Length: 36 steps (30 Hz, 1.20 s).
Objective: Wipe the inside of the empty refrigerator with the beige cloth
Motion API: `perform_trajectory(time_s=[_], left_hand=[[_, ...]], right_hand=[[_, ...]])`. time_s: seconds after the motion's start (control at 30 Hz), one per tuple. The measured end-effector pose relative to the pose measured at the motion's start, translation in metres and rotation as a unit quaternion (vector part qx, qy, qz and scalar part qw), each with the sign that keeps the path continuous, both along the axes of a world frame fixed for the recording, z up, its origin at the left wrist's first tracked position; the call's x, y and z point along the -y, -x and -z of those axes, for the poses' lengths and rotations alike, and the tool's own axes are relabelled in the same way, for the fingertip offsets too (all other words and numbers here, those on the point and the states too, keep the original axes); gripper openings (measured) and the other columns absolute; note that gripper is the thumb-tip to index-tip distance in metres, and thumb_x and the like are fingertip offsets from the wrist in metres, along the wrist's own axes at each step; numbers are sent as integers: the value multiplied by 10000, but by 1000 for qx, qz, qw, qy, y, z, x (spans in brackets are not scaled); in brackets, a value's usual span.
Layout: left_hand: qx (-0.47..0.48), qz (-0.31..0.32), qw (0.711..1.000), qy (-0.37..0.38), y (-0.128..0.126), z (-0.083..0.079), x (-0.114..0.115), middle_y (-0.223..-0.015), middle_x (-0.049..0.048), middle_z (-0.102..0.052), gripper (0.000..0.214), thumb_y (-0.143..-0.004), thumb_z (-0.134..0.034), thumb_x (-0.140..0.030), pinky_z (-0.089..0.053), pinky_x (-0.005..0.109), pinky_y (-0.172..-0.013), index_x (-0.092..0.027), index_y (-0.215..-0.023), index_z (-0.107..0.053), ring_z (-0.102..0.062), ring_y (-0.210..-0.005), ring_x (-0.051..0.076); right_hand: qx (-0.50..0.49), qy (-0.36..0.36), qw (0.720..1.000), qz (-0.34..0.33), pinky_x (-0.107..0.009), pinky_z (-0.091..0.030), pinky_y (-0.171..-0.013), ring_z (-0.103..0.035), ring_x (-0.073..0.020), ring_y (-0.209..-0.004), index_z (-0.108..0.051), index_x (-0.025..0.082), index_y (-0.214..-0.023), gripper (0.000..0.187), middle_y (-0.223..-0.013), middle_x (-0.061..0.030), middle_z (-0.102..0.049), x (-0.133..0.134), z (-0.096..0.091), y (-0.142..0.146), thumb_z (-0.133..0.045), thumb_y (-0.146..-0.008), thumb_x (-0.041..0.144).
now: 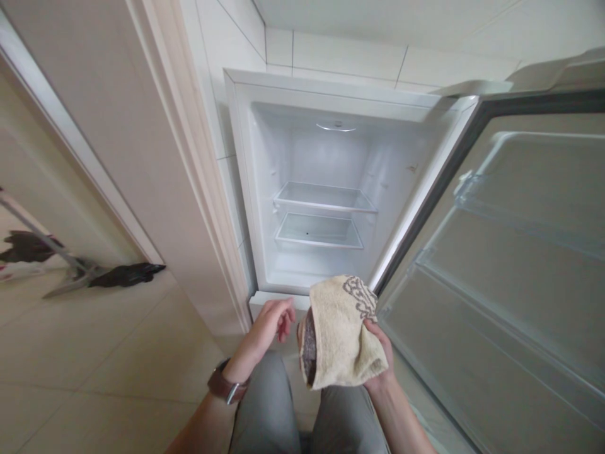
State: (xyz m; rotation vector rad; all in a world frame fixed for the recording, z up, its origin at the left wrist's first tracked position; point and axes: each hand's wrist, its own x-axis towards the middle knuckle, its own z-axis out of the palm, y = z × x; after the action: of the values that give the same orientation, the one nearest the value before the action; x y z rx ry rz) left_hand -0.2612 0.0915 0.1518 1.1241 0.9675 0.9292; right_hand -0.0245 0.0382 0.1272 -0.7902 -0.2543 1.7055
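My right hand grips a beige cloth with a brown pattern, held folded just below the open fridge. Beside the cloth my left hand, a watch on its wrist, hovers with fingers loosely curled and holds nothing. The fridge compartment is white and holds two glass shelves with nothing on them. Both hands sit above my knees in grey trousers.
The fridge door stands swung wide to the right, its door racks bare. A white wall and door frame lie to the left. On the tiled floor at far left lies a mop with dark cloths.
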Motion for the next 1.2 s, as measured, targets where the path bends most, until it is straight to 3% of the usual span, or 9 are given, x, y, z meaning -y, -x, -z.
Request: perform_trajectory(time_s=[0.1,0.17,0.3,0.43,0.53,0.67,0.8,1.0,1.2], left_hand=[[37,107,986,126,-5,30,3,-563,31,-628,712,-829,-536,-843,-426,226,-483,-156,-682,-656,-571,-478,135],[102,135,968,184,-14,42,9,-683,56,-713,704,-809,-574,-854,-507,265,-587,-163,-782,-702,-683,-631,192],[231,53,950,205,-30,44,14,-983,95,-802,558,-799,-727,-672,-581,365,-873,-176,-1055,-740,-756,-1007,295],[271,-44,949,157,-35,40,9,-1125,123,-796,510,-693,-869,-426,-556,415,-1023,-159,-1105,-732,-724,-1150,329],[235,-52,965,104,-36,40,9,-1215,142,-773,614,-649,-938,-340,-551,433,-1049,-147,-1190,-721,-708,-1193,348],[190,-84,976,59,-40,42,13,-1291,147,-745,643,-685,-948,-351,-554,409,-1051,-154,-1251,-716,-698,-1220,340],[175,-115,975,76,-40,40,14,-1290,137,-747,678,-677,-955,-356,-557,413,-1047,-168,-1281,-710,-700,-1219,339],[192,-99,970,110,-35,35,16,-1288,159,-744,676,-654,-971,-350,-577,439,-1030,-159,-1251,-717,-725,-1171,352],[181,-53,968,163,-35,57,19,-1235,190,-758,704,-660,-973,-439,-573,449,-1048,-133,-1241,-717,-730,-1163,358]], right_hand=[[9,-18,1000,-10,-520,-544,-1063,-745,-357,-1089,-816,216,-889,296,-909,-86,-809,0,4,-2,-784,-680,424],[16,-23,999,-24,-524,-545,-1060,-743,-360,-1092,-815,212,-893,306,-892,-89,-807,0,3,-2,-783,-685,435],[25,3,999,-36,-514,-553,-1046,-742,-361,-1091,-800,186,-879,297,-922,-100,-808,-1,1,2,-819,-670,396],[75,-16,997,28,-484,-548,-1058,-734,-341,-1122,-786,164,-1019,416,-1070,-111,-801,-2,8,8,-872,-673,379],[149,-42,986,66,-477,-514,-1106,-703,-324,-1197,-755,192,-1182,571,-1179,-94,-781,0,22,11,-905,-676,408],[210,-80,974,41,-490,-434,-1188,-637,-303,-1311,-697,241,-1326,652,-1335,-73,-723,3,37,10,-888,-742,459],[223,-94,970,29,-474,-415,-1206,-612,-288,-1347,-664,266,-1385,672,-1382,-65,-698,4,39,5,-875,-775,452],[220,-99,970,37,-477,-386,-1229,-577,-283,-1388,-631,282,-1438,715,-1436,-54,-663,6,41,0,-861,-785,463],[219,-92,971,7,-435,-366,-1245,-577,-241,-1392,-678,311,-1374,601,-1413,-23,-680,9,52,2,-847,-811,438]])
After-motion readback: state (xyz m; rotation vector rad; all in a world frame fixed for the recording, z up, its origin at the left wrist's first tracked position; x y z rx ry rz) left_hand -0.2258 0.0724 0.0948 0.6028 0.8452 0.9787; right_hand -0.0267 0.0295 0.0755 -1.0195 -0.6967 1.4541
